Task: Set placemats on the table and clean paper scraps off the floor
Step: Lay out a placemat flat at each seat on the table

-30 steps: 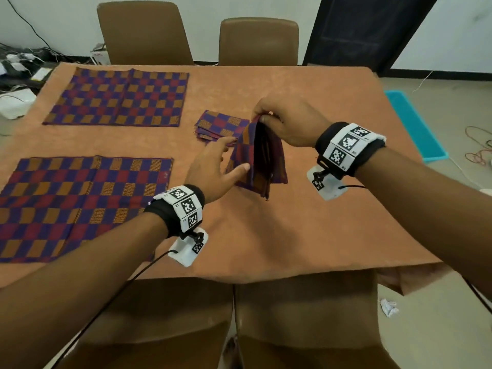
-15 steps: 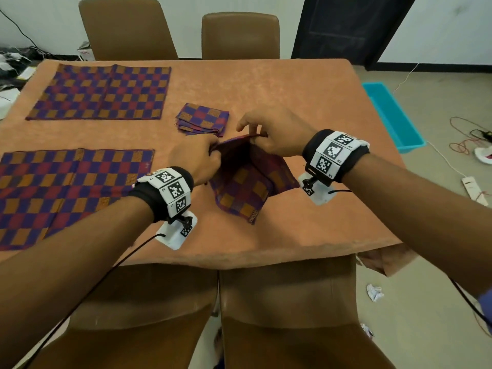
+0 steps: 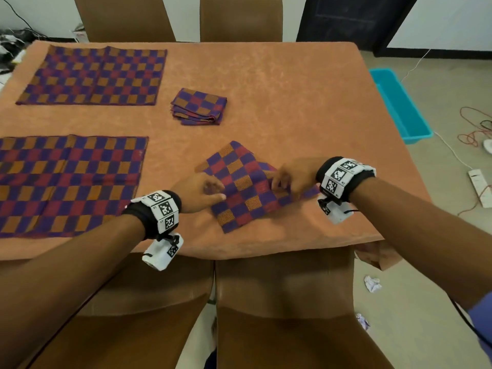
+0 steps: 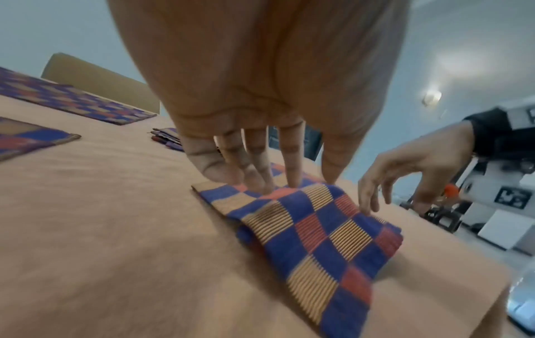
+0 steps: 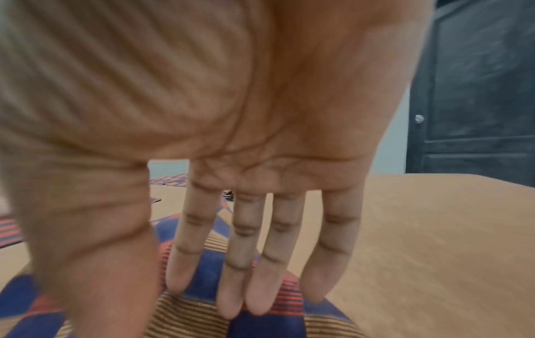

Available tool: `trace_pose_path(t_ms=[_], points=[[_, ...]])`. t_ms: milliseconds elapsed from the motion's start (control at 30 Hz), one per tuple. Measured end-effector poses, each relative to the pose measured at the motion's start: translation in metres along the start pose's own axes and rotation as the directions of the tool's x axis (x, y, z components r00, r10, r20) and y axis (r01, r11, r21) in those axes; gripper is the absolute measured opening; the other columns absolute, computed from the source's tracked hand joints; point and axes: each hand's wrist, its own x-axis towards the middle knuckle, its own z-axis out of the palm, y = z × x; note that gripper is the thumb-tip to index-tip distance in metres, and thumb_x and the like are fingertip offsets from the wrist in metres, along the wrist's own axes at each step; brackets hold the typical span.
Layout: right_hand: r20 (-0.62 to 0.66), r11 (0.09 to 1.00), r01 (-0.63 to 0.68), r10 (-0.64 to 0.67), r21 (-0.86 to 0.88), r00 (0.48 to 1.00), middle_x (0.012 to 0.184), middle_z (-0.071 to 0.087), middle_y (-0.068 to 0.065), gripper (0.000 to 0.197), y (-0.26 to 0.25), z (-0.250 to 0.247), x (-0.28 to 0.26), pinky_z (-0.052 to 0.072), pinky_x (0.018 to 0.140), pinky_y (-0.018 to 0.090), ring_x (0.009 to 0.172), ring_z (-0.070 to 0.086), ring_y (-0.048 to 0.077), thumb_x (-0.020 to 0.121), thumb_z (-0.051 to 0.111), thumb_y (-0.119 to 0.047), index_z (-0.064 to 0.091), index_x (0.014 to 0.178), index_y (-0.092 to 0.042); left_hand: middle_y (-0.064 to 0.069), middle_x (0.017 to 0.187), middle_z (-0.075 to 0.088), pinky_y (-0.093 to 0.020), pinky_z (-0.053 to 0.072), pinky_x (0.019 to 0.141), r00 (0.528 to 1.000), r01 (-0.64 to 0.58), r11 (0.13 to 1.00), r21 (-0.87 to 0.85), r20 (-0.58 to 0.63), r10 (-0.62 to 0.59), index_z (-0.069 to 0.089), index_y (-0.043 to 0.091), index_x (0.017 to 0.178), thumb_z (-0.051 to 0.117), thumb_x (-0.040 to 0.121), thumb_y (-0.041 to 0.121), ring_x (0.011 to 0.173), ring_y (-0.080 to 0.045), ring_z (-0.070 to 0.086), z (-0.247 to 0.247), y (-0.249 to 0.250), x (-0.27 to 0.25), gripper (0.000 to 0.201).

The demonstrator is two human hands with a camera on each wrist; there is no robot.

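Note:
A half-folded checked placemat (image 3: pixel 247 190) (image 4: pixel 318 228) (image 5: pixel 260 327) lies skewed on the orange table (image 3: pixel 292 102) near its front right edge. My left hand (image 3: pixel 213 191) touches the mat's left edge with straight fingers (image 4: pixel 292 173). My right hand (image 3: pixel 279 182) rests straight fingertips (image 5: pixel 231 297) on its right part. Two placemats lie spread flat, one at the far left (image 3: pixel 93 75) and one at the near left (image 3: pixel 66 182). A folded stack of placemats (image 3: pixel 199 106) sits mid-table. Crumpled paper scraps (image 3: pixel 372 283) (image 3: pixel 363 320) lie on the floor at the right.
Two brown chairs (image 3: pixel 279 302) are pushed in at the near edge, and two more (image 3: pixel 239 17) stand at the far side. A teal bin (image 3: pixel 402 105) stands on the floor to the right of the table. A power strip (image 3: pixel 479 187) and cables lie beyond it.
The placemat that both hands held up and pinched now lies on the table, partly opened. Both hands have come down toward the near edge and rest flat-fingered on it.

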Motion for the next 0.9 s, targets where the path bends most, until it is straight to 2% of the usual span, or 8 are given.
trace_pose_path(t_ms=[100,267,400,500,567,733,833,900], points=[[-0.214,0.983,0.003,0.036,0.182,0.976,0.096,0.065,-0.009,0.038,0.011,-0.006,0.01,0.043,0.076,0.026,0.09,0.061,0.016,0.078,0.074,-0.022,0.065,0.115,-0.025,-0.011,0.123,0.061,-0.036,0.046,0.089,0.983,0.061,0.996,0.072,-0.178,-0.047,0.061,0.01,0.123,0.065,0.087,0.021,0.109,-0.031,0.059,-0.003,-0.019,0.02,0.038],[-0.398,0.96,0.069,0.047,0.273,0.916,0.128,0.058,0.004,0.053,0.022,-0.015,0.046,0.044,0.085,0.031,0.106,0.058,0.02,0.087,0.066,-0.029,0.049,0.137,-0.023,-0.017,0.143,0.047,-0.039,0.039,0.105,0.954,0.256,0.967,0.02,-0.169,-0.249,0.038,0.006,0.143,0.062,0.09,0.025,0.128,-0.032,0.048,-0.009,-0.054,0.064,0.061],[-0.355,0.929,0.105,0.03,0.355,0.934,0.136,0.055,0.005,0.053,0.015,-0.02,0.072,0.042,0.091,0.034,0.117,0.056,0.021,0.093,0.058,-0.029,0.042,0.144,-0.024,-0.017,0.133,0.055,-0.039,0.044,0.099,0.948,0.256,0.967,-0.007,-0.193,-0.252,0.044,0.005,0.139,0.067,0.087,0.024,0.119,-0.033,0.055,-0.005,-0.064,0.089,0.06],[-0.314,0.921,0.09,0.036,0.378,0.949,0.136,0.054,0.003,0.059,0.01,-0.021,0.085,0.044,0.095,0.034,0.117,0.056,0.02,0.088,0.06,-0.028,0.04,0.144,-0.029,-0.014,0.098,0.064,-0.033,0.047,0.079,0.946,0.263,0.962,-0.071,-0.175,-0.271,0.059,0.001,0.119,0.067,0.086,0.019,0.094,-0.031,0.063,-0.003,-0.063,0.1,0.038],[-0.309,0.926,0.096,0.024,0.366,0.951,0.139,0.052,0.002,0.064,0.006,-0.023,0.084,0.042,0.093,0.03,0.12,0.054,0.02,0.086,0.062,-0.025,0.038,0.146,-0.03,-0.011,0.083,0.059,-0.028,0.043,0.069,0.961,0.202,0.971,-0.129,-0.163,-0.221,0.063,-0.001,0.106,0.063,0.089,0.013,0.077,-0.024,0.056,-0.004,-0.058,0.097,0.022],[-0.531,0.934,0.328,-0.208,0.143,0.822,0.155,0.036,-0.001,0.086,-0.017,-0.039,0.058,0.031,0.105,0.023,0.141,0.035,0.015,0.069,0.06,0.001,0.039,0.146,-0.03,0.001,0.094,0.058,-0.018,0.043,0.078,0.983,-0.149,0.982,-0.117,-0.121,0.135,0.059,0.016,0.1,0.056,0.092,0.006,0.089,-0.019,0.053,-0.03,-0.017,0.07,0.013],[-0.483,0.901,0.424,-0.333,0.089,0.81,0.117,0.065,0.001,0.056,-0.049,-0.055,0.034,0.049,0.081,0.027,0.098,0.06,0.007,0.066,0.062,-0.001,0.062,0.118,-0.023,-0.002,0.097,0.062,-0.039,0.049,0.082,0.953,-0.286,0.957,-0.04,-0.113,0.28,0.058,0.025,0.098,0.057,0.092,0.013,0.091,-0.027,0.057,-0.055,0.007,0.052,0.014],[-0.426,0.922,0.378,-0.309,0.086,0.85,0.077,0.061,-0.003,0.025,-0.061,-0.059,0.022,0.042,0.056,0.026,0.061,0.052,0.003,0.068,0.064,-0.015,0.063,0.093,-0.017,-0.005,0.097,0.067,-0.049,0.051,0.08,0.95,-0.292,0.954,-0.065,-0.139,0.281,0.055,0.038,0.091,0.055,0.09,0.025,0.091,-0.032,0.06,-0.071,0.018,0.04,0.013]])
